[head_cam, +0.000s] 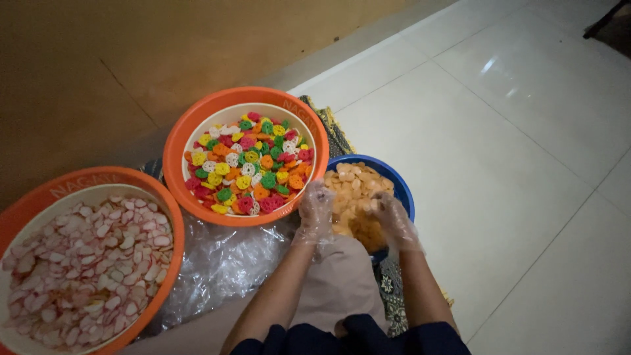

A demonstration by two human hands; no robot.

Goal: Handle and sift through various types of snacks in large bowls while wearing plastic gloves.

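A blue bowl (397,183) full of pale orange crackers (352,184) sits on the floor in front of me. Both my hands wear thin clear plastic gloves and reach into it. My left hand (316,212) rests on the crackers at the bowl's near left side, fingers curled among them. My right hand (394,220) digs into the crackers at the near right side, fingers bent around some pieces. The glove film and the pile hide how much either hand holds.
An orange basin (176,148) of multicoloured flower-shaped crackers stands left of the blue bowl. A second orange basin (172,209) with pink-rimmed white crackers is at the far left. Crumpled clear plastic (217,263) lies between them. A patterned mat (336,135) sits under the bowls; white tiles spread to the right.
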